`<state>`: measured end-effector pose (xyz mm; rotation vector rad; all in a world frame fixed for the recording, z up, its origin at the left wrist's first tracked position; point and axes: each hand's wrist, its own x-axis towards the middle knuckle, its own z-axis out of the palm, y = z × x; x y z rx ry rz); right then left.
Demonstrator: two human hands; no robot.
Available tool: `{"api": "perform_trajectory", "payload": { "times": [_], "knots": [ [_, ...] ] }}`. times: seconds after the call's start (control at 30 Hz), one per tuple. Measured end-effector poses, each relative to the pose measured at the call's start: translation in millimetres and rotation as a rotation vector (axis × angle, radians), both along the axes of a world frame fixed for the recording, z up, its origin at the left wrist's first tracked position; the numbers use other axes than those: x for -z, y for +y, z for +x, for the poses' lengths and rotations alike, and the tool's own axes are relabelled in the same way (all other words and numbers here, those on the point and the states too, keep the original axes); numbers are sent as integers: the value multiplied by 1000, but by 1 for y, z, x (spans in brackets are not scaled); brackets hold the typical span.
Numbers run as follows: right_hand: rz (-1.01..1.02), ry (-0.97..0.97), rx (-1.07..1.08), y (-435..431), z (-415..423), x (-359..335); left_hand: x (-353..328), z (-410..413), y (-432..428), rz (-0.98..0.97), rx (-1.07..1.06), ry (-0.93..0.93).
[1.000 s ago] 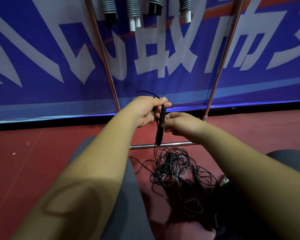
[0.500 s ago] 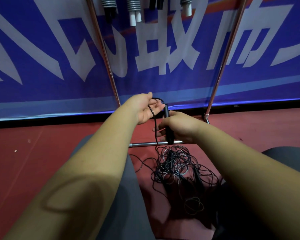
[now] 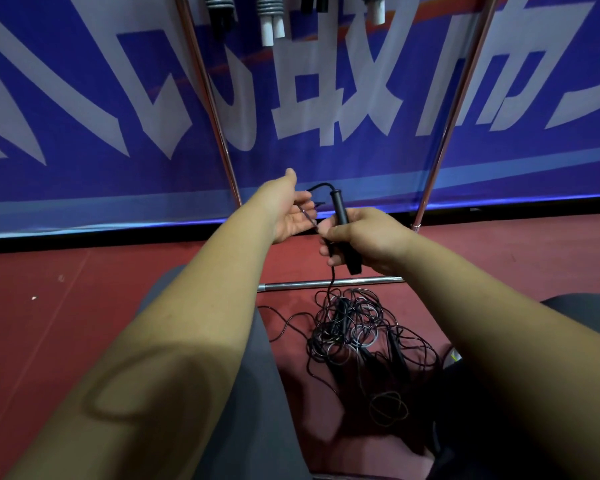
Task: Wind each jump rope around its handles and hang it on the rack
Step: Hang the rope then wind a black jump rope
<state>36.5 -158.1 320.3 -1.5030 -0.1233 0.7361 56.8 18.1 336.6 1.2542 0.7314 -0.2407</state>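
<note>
Grip has swapped: the right hand (image 3: 369,237) now curls round the black jump rope handles (image 3: 338,211), while the left hand (image 3: 288,216), a second ago closed on them, lies open with the cord (image 3: 308,219) across its fingers, seemingly ready to wind; a tangled pile (image 3: 354,327) waits on the floor (image 3: 84,306) by the rack (image 3: 329,284)

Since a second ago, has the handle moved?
Yes. Handle went from left hand to right hand, its lower end swinging right toward the rack's right post.
</note>
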Motion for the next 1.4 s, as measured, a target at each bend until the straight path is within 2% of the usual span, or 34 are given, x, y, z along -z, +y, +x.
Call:
{"api": "perform_trajectory", "payload": {
  "times": [0.13, 0.27, 0.33, 0.5, 0.57, 0.63, 0.7, 0.77, 0.87, 1.0, 1.1, 1.3, 1.4],
  "knots": [
    [86, -6, 261, -2, 12, -7, -4, -12, -6, 92, 375, 75],
    [224, -2, 490, -12, 26, -14, 8, -25, -20, 410, 926, 100],
    [246, 3, 560, -17, 28, -17, 14, -27, -24, 476, 1004, 82],
    [262, 41, 661, -23, 37, -15, 14, -23, -21, 460, 865, 15],
    [40, 32, 615, -25, 42, -8, 9, -22, -22, 395, 730, -47],
    [-179, 76, 451, -26, 39, -2, 2, -21, -24, 275, 540, -123],
    [-259, 159, 213, -23, 28, 0, -2, -16, -22, 154, 324, -176],
    [-309, 164, 20, -21, 20, 1, -3, -9, -15, 24, 126, -210],
    [-314, 115, -112, -17, 16, 2, -4, -4, -5, -133, -65, -259],
    [-156, 69, 37, -15, 15, 0, -5, -2, 0, -109, -129, -261],
    [-40, 35, 213, -12, 16, -6, -3, -3, 1, 60, 38, -181],
    [291, 85, 478, -12, 28, -17, 10, -16, -12, 474, 798, -93],
    [465, 159, 570, -15, 34, -20, 17, -21, -17, 598, 993, -47]
  ]
}}
